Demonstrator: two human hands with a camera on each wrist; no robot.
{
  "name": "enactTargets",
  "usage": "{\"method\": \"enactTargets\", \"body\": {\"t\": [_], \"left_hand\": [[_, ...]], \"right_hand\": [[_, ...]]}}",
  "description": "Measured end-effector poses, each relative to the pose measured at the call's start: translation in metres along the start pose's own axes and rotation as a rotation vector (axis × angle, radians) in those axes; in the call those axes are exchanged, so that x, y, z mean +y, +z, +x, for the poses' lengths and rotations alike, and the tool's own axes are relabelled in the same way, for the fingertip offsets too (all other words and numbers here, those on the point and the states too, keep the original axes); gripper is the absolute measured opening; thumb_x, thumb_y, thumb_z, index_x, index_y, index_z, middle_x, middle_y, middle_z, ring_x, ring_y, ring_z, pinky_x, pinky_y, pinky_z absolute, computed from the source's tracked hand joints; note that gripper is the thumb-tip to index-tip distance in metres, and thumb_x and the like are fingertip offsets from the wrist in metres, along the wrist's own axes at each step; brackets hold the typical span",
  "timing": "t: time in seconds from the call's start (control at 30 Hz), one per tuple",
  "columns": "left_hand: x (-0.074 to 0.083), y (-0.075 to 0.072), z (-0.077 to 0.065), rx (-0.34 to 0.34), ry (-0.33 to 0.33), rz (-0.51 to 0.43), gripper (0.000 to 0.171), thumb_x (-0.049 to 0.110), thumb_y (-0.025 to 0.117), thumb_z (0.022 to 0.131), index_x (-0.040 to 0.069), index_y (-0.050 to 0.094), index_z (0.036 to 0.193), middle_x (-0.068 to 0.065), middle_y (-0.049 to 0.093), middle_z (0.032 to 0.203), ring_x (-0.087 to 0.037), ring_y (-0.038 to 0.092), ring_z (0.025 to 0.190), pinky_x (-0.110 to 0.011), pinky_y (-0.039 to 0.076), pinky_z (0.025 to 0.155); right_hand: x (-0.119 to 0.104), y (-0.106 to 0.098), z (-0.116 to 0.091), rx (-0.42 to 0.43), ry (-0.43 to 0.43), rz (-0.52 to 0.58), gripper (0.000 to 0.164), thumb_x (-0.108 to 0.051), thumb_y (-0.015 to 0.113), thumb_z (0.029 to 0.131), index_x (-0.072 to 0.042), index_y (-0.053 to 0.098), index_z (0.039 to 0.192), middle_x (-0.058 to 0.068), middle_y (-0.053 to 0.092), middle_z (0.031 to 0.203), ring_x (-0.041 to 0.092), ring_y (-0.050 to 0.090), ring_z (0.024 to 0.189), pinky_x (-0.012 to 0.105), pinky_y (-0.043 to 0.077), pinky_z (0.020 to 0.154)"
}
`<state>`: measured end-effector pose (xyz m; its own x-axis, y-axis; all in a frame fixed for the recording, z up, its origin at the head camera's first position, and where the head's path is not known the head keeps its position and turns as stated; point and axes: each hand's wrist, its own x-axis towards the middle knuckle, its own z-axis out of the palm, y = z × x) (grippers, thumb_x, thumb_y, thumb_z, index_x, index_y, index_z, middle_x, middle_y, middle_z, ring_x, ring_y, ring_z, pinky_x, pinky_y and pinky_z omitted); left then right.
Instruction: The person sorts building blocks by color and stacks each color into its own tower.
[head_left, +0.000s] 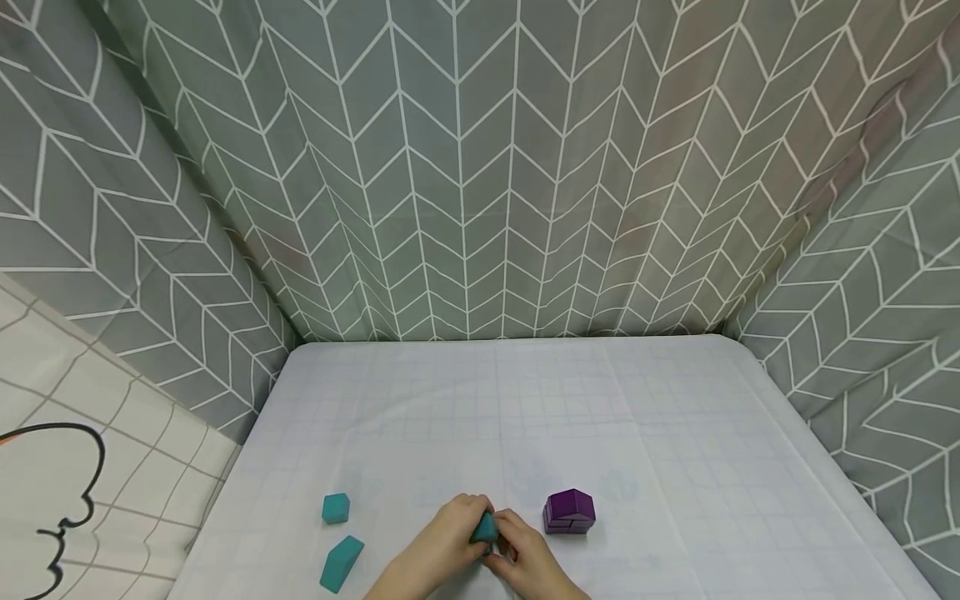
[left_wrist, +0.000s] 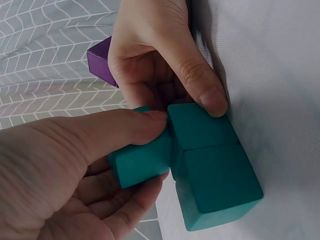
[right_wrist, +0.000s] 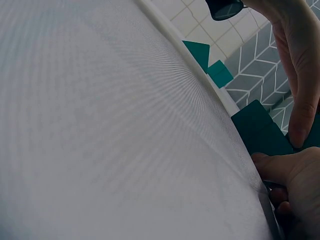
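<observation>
Just left of the purple block stack, both hands meet over teal blocks at the table's near side. My left hand [head_left: 450, 533] pinches a teal block [left_wrist: 142, 162] between thumb and fingers, raised above the tabletop. Beside and touching it is a two-part teal piece [left_wrist: 220, 175], low against the white cloth. My right hand [head_left: 528, 554] holds that piece, its thumb [left_wrist: 212, 100] on one end and its other fingers curled behind. In the right wrist view the teal piece [right_wrist: 262, 130] shows beyond the right thumb. The far faces of these blocks are hidden.
A purple house-shaped block stack [head_left: 569, 511] stands right of the hands. To the left lie a small teal block [head_left: 335, 508] and a longer slanted teal block [head_left: 341, 564]. White cloth covers the table [head_left: 495, 400]; a patterned grey curtain [head_left: 487, 167] hangs behind.
</observation>
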<state>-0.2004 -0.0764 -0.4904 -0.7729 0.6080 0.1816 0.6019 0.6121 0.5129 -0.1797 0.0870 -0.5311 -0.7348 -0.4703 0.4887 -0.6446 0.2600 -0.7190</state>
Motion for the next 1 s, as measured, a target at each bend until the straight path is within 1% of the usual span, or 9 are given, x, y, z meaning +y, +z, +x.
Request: {"method": "enactTargets", "body": {"t": [0.27,0.5,0.8,0.87,1.0], "left_hand": [[0.001,0.0001,-0.001,-0.004,-0.018,0.03,0.03,0.007,0.079,0.063,0.008,0.061,0.087,0.006,0.058,0.079,-0.001,0.047,0.071,-0.015,0.043,0.061],[0.0018,0.0007,-0.0016,0.006,0.014,0.13,0.028,0.013,0.081,0.061,0.01,0.064,0.084,0.008,0.057,0.077,-0.002,0.049,0.072,-0.015,0.044,0.063],[0.0005,0.0038,-0.0015,0.01,0.007,0.103,0.03,0.011,0.081,0.061,0.01,0.061,0.083,0.009,0.056,0.075,0.0,0.047,0.069,-0.015,0.043,0.062],[0.0005,0.0044,-0.0021,0.016,0.013,0.1,0.031,0.011,0.081,0.061,0.009,0.06,0.084,0.008,0.058,0.076,0.0,0.048,0.07,-0.015,0.044,0.063],[0.0007,0.0055,-0.0028,0.02,0.003,0.092,0.033,0.011,0.08,0.062,0.009,0.06,0.089,0.006,0.06,0.079,-0.001,0.05,0.072,-0.016,0.045,0.065]], "right_hand": [[0.0003,0.0007,-0.0006,-0.001,0.011,-0.005,0.03,0.0,0.069,0.073,-0.003,0.057,0.1,0.004,0.053,0.094,0.018,0.046,0.061,0.012,0.039,0.049],[-0.0009,0.0017,-0.0001,0.016,0.023,-0.033,0.035,0.004,0.07,0.07,-0.004,0.055,0.101,0.001,0.05,0.089,0.017,0.045,0.059,0.01,0.035,0.049],[0.0012,0.0012,0.0004,0.018,-0.019,-0.016,0.034,0.002,0.07,0.071,-0.004,0.055,0.1,0.003,0.051,0.088,0.017,0.045,0.058,0.013,0.037,0.047],[0.0011,0.0009,0.0004,0.016,-0.017,-0.013,0.033,0.002,0.07,0.071,-0.004,0.055,0.099,0.003,0.05,0.088,0.017,0.045,0.058,0.013,0.037,0.046],[0.0006,0.0005,0.0004,0.012,-0.005,-0.006,0.032,0.003,0.07,0.071,-0.003,0.055,0.099,0.004,0.051,0.088,0.018,0.045,0.058,0.012,0.037,0.047]]}}
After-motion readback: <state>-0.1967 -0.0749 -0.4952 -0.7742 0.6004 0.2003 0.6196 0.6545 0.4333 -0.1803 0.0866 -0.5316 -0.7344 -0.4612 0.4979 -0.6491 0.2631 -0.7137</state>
